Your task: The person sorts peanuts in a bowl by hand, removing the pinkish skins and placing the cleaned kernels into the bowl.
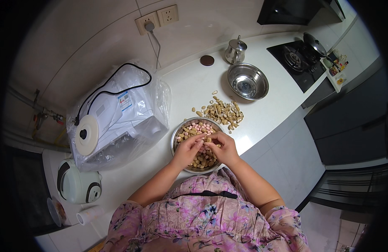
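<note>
I stand at a white kitchen counter (261, 117) that runs along a pale tiled wall, with a black gas hob (301, 63) far off at two o'clock. Right before me sits a round steel bowl of peanuts (177, 136), some in tan shells and some already pink and bare. My left hand (187, 150) and right hand (223, 148) meet over its middle, fingertips pinched together on one tan peanut (208, 140); the nut is so small between them that I cannot tell whether its shell is whole or cracked. My hands cover the near half of the bowl, and my flowered pink blouse (206, 218) hides the counter's near edge.

At one o'clock from the bowl, just beside it, lies a loose heap of empty tan peanut shells (222, 111). Beyond that stands an empty shiny steel basin (248, 81), and behind it a small steel teapot (235, 50) with a round brown coaster (207, 60) near it.

At nine o'clock a white boxy appliance wrapped in clear plastic film (126, 122) bears a small rectangular label (124, 101), white with red and blue, too small to make out. A black cord (114, 90) loops over it. A white rice cooker (76, 184) sits at eight o'clock, partly lost in the dark rim.
</note>
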A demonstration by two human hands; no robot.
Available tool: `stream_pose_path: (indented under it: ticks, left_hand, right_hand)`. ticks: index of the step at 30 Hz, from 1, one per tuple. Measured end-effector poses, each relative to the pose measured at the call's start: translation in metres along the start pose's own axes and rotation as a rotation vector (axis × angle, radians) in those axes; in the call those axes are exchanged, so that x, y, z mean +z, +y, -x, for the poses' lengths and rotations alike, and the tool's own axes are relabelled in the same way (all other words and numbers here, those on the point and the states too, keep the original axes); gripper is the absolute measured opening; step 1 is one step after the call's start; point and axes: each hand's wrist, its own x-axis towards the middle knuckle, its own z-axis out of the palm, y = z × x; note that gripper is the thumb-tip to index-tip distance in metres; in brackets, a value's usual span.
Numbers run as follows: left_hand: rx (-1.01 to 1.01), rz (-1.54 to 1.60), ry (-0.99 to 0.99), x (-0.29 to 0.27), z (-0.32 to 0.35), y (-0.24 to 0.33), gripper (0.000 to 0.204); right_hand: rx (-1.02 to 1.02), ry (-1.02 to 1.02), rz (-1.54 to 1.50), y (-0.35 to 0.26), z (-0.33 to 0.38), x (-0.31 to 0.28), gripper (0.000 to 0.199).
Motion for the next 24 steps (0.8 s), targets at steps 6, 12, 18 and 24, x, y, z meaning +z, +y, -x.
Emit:
stream_pose_path:
  ticks: [6, 12, 18, 24]
  left_hand:
    - [-0.086, 0.073, -0.043, 0.001, -0.003, 0.004, 0.035]
    - [-0.332, 0.152, -0.066, 0.001, -0.005, 0.012, 0.032]
    - [-0.375, 0.382, -0.034, 0.001, -0.004, 0.005, 0.031]
    - [-0.403, 0.529, 0.045, 0.009, -0.001, 0.019, 0.032]
  right_hand:
    - [-0.066, -0.064, 0.187, -0.013, -0.001, -0.005, 0.016]
    - [-0.14, -0.083, 0.228, -0.013, 0.0, -0.002, 0.014]
    - [-0.148, -0.058, 0.212, -0.011, -0.001, 0.0, 0.017]
    - [-0.155, -0.028, 0.21, -0.02, -0.006, 0.005, 0.019]
